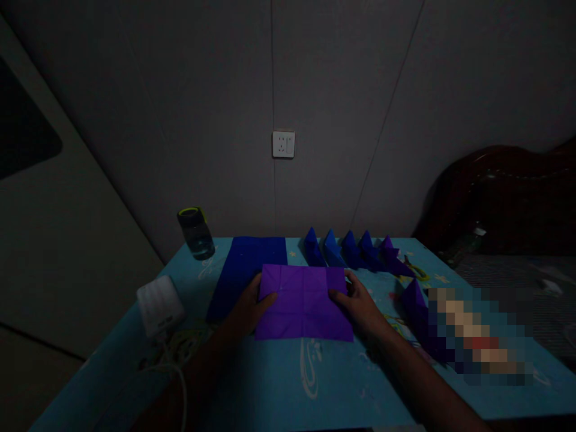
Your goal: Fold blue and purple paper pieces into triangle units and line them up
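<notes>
I see the purple sheet (303,303) lying flat on the blue table (288,384), its long axis running left to right. My left hand (246,311) and right hand (361,307) rest unclenched on its side edges. Dimness swallows my forearms and the creases.

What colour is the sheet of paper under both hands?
Purple paper, creased, clearest in the head view, with the left hand and right hand on it.
</notes>
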Tool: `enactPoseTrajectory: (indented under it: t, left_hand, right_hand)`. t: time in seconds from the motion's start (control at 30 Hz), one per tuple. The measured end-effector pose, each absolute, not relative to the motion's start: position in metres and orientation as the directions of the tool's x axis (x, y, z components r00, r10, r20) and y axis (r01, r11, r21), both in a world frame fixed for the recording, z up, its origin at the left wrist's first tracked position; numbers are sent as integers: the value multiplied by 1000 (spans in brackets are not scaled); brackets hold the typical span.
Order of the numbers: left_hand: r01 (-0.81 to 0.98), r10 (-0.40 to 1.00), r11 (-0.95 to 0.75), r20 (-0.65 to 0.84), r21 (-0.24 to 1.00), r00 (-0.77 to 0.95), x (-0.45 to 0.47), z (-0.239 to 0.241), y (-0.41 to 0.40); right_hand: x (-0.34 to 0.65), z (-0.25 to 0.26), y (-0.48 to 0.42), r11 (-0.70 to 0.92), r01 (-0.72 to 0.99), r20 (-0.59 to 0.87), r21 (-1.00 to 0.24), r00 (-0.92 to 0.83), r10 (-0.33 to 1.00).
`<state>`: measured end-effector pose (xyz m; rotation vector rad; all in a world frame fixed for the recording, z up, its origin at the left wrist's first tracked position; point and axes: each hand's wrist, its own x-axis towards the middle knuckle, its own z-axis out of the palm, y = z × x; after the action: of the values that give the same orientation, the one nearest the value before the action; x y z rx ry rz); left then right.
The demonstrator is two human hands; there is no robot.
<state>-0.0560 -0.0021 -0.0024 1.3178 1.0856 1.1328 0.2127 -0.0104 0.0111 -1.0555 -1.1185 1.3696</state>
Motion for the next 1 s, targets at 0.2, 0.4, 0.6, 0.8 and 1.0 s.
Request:
enactPoseTrajectory:
  t: [0.2,0.4,0.6,0.8,1.0]
  left_hand:
    - [218,987,-160,152,963,55,-56,-4,-2]
    - [427,900,-421,310,800,305,-55,-3,-5]
    - [658,845,-534,310,531,435,-50,-20,-2]
    - [694,773,-632,341,345,535,-44,-17,-4]
    - [613,648,-761,277,211,709,-39,-13,-13]
  right_hand:
    - [209,8,-11,111,-17,113,-994,-138,984]
    - [211,11,-12,273,215,245,-938,-149,958]
    - [211,11,-14,427,437,347,-792,-254,903]
    - [211,-1,-7,350,564,310,-748,-170,935]
    - [216,-8,4,179,686,232,-706,-16,973]
